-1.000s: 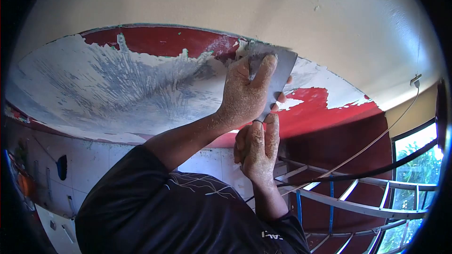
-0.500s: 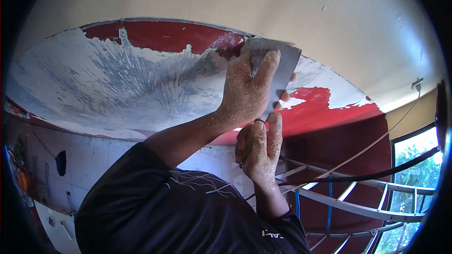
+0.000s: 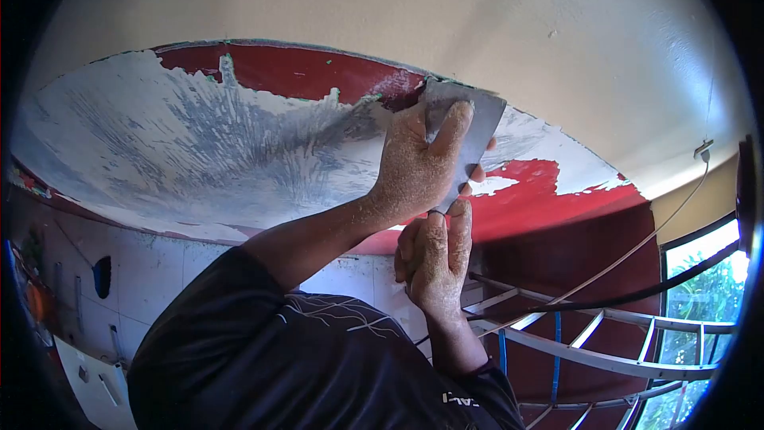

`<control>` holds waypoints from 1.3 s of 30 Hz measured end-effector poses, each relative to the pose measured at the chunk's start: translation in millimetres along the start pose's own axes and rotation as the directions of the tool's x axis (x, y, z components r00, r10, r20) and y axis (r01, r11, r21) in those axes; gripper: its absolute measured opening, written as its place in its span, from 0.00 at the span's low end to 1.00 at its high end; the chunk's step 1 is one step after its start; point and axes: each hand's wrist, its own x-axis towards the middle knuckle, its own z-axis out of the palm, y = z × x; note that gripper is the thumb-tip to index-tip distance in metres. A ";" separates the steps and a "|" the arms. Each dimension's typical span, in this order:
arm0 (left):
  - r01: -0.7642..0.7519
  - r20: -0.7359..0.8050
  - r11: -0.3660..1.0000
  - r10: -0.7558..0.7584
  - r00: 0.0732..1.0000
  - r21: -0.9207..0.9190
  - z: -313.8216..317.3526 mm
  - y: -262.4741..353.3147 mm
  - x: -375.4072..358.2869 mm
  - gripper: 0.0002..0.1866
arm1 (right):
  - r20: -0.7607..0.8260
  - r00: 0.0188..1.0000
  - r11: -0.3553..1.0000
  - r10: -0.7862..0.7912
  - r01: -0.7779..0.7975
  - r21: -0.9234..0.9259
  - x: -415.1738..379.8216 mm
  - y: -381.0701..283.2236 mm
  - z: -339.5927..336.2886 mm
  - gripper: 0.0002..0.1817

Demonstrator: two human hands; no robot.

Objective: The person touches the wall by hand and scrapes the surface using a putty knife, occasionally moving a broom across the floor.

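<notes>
Both my hands are on a wide metal putty knife (image 3: 485, 123), its blade edge against the seam where the curved red surface meets the cream ceiling. My left hand (image 3: 414, 163) grips the blade, thumb across its near face and fingertips showing past its far side. Below it, my right hand (image 3: 438, 263) is closed around the knife's lower end, two fingers stretched up toward the blade; the handle is mostly hidden. Dust covers both hands. Around them, the red surface (image 3: 286, 72) is partly coated with streaky white-grey filler (image 3: 239, 143).
Cream ceiling (image 3: 358, 0) spans the top. At lower right stand a metal ladder-like frame (image 3: 605, 354) and a bright window (image 3: 700, 287). A dark hose (image 3: 637, 299) and a thin cable (image 3: 637, 243) cross there. A white tiled surface (image 3: 159, 271) lies below left.
The view has shifted, so the ceiling edge and surface sit slightly lower. Both hands keep their hold on the putty knife, whose blade stays at nearly the same spot along the seam.
</notes>
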 end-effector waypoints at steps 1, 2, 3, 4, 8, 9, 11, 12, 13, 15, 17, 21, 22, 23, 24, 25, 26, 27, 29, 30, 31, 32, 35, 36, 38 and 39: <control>0.018 -0.010 1.000 -0.018 1.000 -0.008 1.6 3.0 -0.7 0.19 | 0.017 1.000 1.000 -0.024 0.024 0.009 0.6 0.6 -0.1 0.17; 0.031 -0.011 0.999 -0.031 0.999 -0.028 2.0 2.8 -2.0 0.19 | -0.015 1.000 1.000 -0.024 0.024 -0.007 -3.1 -2.4 2.2 0.17; 0.023 0.004 0.999 -0.023 1.000 -0.041 1.2 1.5 -3.2 0.19 | -0.009 1.000 1.000 0.005 -0.005 -0.008 -5.6 -0.8 1.2 0.17; 0.009 0.020 0.998 -0.008 1.000 -0.056 0.0 -1.2 -3.0 0.19 | 0.000 1.000 0.999 0.029 -0.029 -0.013 -6.3 1.5 -2.0 0.17; -0.007 -0.033 0.999 0.005 0.999 -0.037 1.7 8.7 0.3 0.21 | 0.003 1.000 0.999 0.000 0.001 -0.053 1.1 -2.3 4.3 0.13; 0.009 -0.031 0.999 -0.011 0.999 -0.049 3.1 7.6 -1.7 0.21 | 0.047 0.999 0.997 0.006 -0.002 -0.072 0.9 -3.4 0.8 0.14; 0.008 -0.027 0.998 -0.010 1.000 -0.065 4.9 9.0 -3.9 0.22 | 0.007 1.000 0.998 -0.001 0.001 -0.057 -4.5 -2.9 0.6 0.15; 0.045 -0.032 0.999 -0.046 0.998 -0.030 3.6 3.7 -6.6 0.21 | -0.011 1.000 0.998 -0.009 0.009 -0.054 -7.2 -2.1 0.1 0.15; 0.038 -0.028 0.999 -0.039 0.999 -0.012 1.6 -2.7 -6.8 0.21 | -0.005 1.000 1.000 0.011 -0.011 -0.022 -8.3 -0.1 -2.0 0.14; 0.041 -0.019 0.999 -0.040 0.999 0.027 -0.5 -10.8 -7.4 0.21 | -0.002 0.998 0.997 0.059 -0.059 0.050 -11.8 6.3 -6.0 0.13; 0.093 -0.043 0.996 -0.093 0.995 -0.001 2.4 -12.6 -8.3 0.20 | -0.015 0.997 0.993 0.074 -0.073 0.097 -13.9 8.8 -7.8 0.14; 0.076 -0.016 0.995 -0.075 0.997 0.068 4.0 -9.7 -0.8 0.19 | -0.032 0.999 0.993 0.034 -0.030 0.115 -7.4 8.4 -7.1 0.14; 0.070 -0.013 0.991 -0.069 0.998 0.110 4.7 -7.7 1.6 0.18 | -0.073 0.997 0.991 0.030 -0.020 0.133 -3.5 4.5 -1.3 0.16; 0.054 0.004 0.995 -0.054 0.999 0.082 6.1 -5.7 4.7 0.18 | -0.118 0.992 0.989 0.033 -0.015 0.150 -0.4 1.8 1.3 0.18; 0.051 0.020 0.997 -0.052 0.998 0.054 8.0 -3.3 6.4 0.18 | -0.078 0.997 0.991 0.022 -0.011 0.137 1.3 6.2 -1.0 0.20; 0.043 0.036 0.999 -0.044 0.998 0.027 10.5 -0.3 6.3 0.18 | -0.086 0.996 0.988 0.038 -0.025 0.150 -4.4 5.2 -1.5 0.15; 0.049 0.043 0.997 -0.051 0.998 0.052 12.1 4.3 4.7 0.17 | -0.087 0.995 0.986 0.042 -0.028 0.164 -7.9 2.9 -0.5 0.11; 0.039 0.036 0.997 -0.041 0.998 0.065 11.2 0.1 3.6 0.17 | -0.082 0.996 0.984 0.041 -0.026 0.177 -9.2 1.6 -0.2 0.06; 0.012 0.021 0.996 -0.014 1.000 0.087 8.4 -10.6 4.2 0.17 | -0.059 0.997 0.988 0.059 -0.050 0.150 -3.8 1.7 -3.0 0.08; 0.015 0.012 0.994 -0.016 1.000 0.107 7.6 -10.6 6.2 0.18 | -0.062 0.995 0.987 0.080 -0.071 0.146 -2.5 -1.1 -2.3 0.09; 0.031 0.003 0.996 -0.031 1.000 0.088 9.2 -9.2 6.2 0.18 | -0.069 0.992 0.985 0.108 -0.097 0.143 -2.8 -2.8 -2.5 0.09; 0.053 -0.009 0.996 -0.053 0.999 0.067 12.3 -7.2 4.1 0.18 | -0.052 0.996 0.988 0.075 -0.067 0.138 -4.7 -3.5 -3.7 0.11; 0.085 -0.027 0.994 -0.083 0.996 0.065 17.0 -4.9 3.9 0.18 | -0.073 0.995 0.984 0.065 -0.051 0.171 -6.0 -7.2 -6.0 0.11; 0.063 -0.018 0.994 -0.061 0.998 0.085 14.8 -6.9 4.5 0.18 | -0.067 0.996 0.984 0.054 -0.042 0.170 -3.6 -6.1 -5.1 0.11; 0.057 -0.019 0.995 -0.055 0.998 0.081 14.1 -7.9 5.4 0.18 | -0.058 0.997 0.986 0.048 -0.039 0.161 -0.5 -0.1 -2.2 0.10; 0.078 -0.029 0.995 -0.077 0.997 0.061 15.8 -5.5 6.0 0.18 | -0.058 0.997 0.986 0.055 -0.045 0.158 -1.6 1.3 -2.9 0.10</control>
